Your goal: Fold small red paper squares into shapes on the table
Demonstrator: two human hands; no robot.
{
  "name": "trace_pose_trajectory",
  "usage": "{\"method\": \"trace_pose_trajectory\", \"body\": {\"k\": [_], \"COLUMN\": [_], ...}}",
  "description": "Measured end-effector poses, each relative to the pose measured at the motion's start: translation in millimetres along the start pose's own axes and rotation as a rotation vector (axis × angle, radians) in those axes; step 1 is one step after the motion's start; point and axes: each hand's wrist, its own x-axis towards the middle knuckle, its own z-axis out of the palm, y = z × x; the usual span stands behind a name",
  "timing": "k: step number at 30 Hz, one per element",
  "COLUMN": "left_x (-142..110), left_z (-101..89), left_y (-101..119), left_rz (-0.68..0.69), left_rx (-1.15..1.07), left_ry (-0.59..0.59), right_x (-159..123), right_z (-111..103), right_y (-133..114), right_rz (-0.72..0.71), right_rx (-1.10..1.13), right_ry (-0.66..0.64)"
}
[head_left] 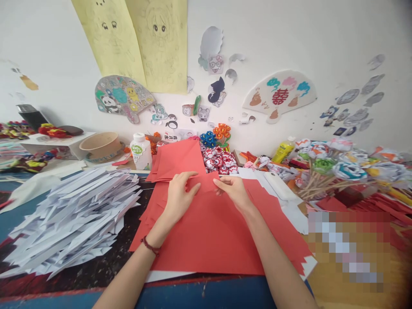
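Note:
Several sheets of red paper [212,240] lie stacked in front of me, with smaller red sheets [180,159] piled at their far left. My left hand [182,195] hovers over the stack, its thumb and fingers apart and nothing plainly between them. Facing it, my right hand [233,192] pinches thumb against fingers at what looks like the edge of a piece of red paper [210,177]. Red on red makes that piece's outline hard to follow, and the right fingertips are partly hidden.
A heap of folded white paper strips [77,219] spreads on the left. Behind stand a white bottle [140,152], a round tan bowl [99,143] and red-and-white paper flowers [220,161]. At right are a yellow bottle [283,150] and stemmed paper flowers [349,169].

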Motion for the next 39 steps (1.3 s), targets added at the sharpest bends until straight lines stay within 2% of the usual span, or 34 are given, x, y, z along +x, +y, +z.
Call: {"method": "trace_pose_trajectory", "body": {"k": [4, 8, 11, 14, 16, 19, 21, 23, 25, 27, 30, 34, 39], "left_x": [-4.9, -7.8, -7.7, -6.9, -6.0, -4.6, -3.9, -3.6, -3.9, -4.4, -5.2, -5.2, -4.8], "left_z": [4.8, 7.2, 4.6, 1.3, 0.1, -0.2, -1.2, -3.9, -8.2, -12.2, -14.3, -11.6, -11.6], "left_y": [8.6, 9.2, 6.6, 5.0, 5.3, 7.8, 10.3, 13.3, 15.9, 17.6, 18.3, 18.0, 18.1], "left_rz": [0.182, 0.199, 0.13, 0.061, 0.011, -0.068, -0.173, -0.329, -0.482, -0.585, -0.603, -0.532, -0.602], "left_rx": [0.205, 0.241, 0.093, -0.155, -0.281, -0.345, -0.418, -0.608, -0.837, -0.968, -0.992, -0.973, -0.985], "left_ry": [-0.09, -0.148, -0.229, -0.329, -0.33, -0.26, -0.25, -0.281, -0.336, -0.411, -0.5, -0.448, -0.478], "right_x": [1.2, 0.1, -1.3, -1.3, -0.4, 1.1, 1.4, 1.1, 0.2, -1.3, -3.7, -5.2, -4.4], "right_z": [-2.1, -2.6, -4.4, -7.2, -9.3, -12.3, -13.8, -14.3, -13.8, -12.7, -10.6, -7.6, -4.9], "right_y": [3.4, 3.9, 1.9, 0.8, 1.4, 2.7, 2.5, 0.8, -2.2, -5.9, -11.1, -13.6, -10.1], "right_rz": [0.009, -0.012, -0.061, -0.079, -0.081, -0.088, -0.079, -0.061, -0.052, -0.049, -0.028, -0.02, -0.031], "right_rx": [-0.025, -0.096, -0.15, -0.189, -0.197, -0.147, -0.088, -0.042, -0.023, -0.024, -0.018, -0.047, -0.107], "right_ry": [0.004, 0.034, 0.005, -0.058, -0.094, -0.141, -0.156, -0.138, -0.1, -0.077, -0.099, -0.166, -0.16]}}
